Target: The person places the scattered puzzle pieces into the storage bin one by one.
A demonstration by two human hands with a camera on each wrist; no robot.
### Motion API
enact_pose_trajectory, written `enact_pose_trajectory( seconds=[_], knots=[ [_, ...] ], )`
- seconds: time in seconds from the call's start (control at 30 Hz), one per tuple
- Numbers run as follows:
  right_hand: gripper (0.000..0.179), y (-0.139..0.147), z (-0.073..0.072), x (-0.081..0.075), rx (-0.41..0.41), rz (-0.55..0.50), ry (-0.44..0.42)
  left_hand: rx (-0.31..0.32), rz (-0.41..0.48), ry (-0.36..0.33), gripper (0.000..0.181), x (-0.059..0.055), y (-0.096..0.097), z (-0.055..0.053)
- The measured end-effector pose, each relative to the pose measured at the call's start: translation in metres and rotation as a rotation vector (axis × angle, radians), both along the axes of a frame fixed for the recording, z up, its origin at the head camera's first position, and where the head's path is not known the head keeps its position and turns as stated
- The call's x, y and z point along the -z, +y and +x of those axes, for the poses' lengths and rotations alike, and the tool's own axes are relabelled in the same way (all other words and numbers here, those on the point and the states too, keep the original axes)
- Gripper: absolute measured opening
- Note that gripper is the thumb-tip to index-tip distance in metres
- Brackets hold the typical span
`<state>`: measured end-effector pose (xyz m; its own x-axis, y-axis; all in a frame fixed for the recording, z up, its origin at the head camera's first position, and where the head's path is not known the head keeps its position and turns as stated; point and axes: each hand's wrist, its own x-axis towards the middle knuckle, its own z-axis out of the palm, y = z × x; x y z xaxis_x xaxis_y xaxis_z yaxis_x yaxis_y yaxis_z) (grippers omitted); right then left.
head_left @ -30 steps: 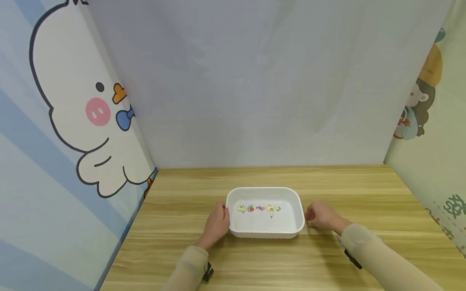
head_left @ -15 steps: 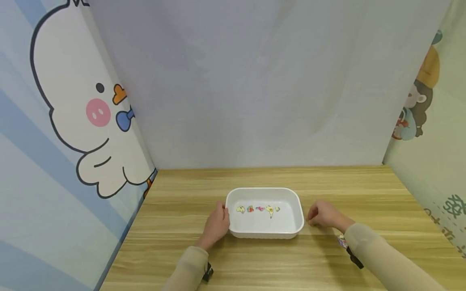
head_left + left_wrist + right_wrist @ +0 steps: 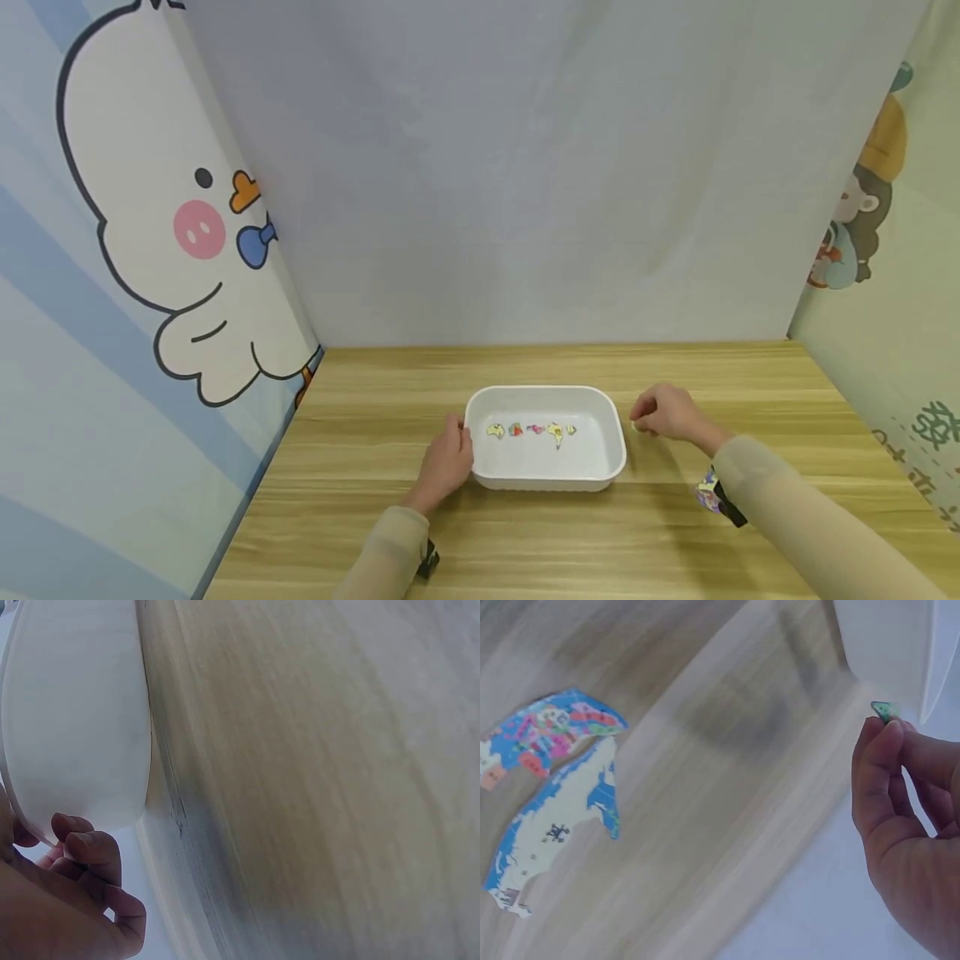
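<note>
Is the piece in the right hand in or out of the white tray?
Out: the head view shows the right hand, pinching the piece, to the right of the tray.

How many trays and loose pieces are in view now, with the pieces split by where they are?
Tray: 1
Pieces in the tray: 5
Piece in the right hand: 1
Pieces on the table: 2
Total: 9 in view; more may be hidden.
</note>
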<state>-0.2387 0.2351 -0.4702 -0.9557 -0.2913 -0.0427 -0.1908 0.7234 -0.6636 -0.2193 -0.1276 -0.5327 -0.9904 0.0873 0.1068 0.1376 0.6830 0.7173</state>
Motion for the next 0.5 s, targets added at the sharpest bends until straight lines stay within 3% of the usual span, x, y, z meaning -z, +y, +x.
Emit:
enact_pose_trajectory(
  seconds=[0.5],
  knots=[
    [0.008, -0.015, -0.011, -0.025, -0.009, -0.019, -0.024, 0.008, -0.008, 0.014, 0.018, -0.003, 0.0, 0.002]
  ],
)
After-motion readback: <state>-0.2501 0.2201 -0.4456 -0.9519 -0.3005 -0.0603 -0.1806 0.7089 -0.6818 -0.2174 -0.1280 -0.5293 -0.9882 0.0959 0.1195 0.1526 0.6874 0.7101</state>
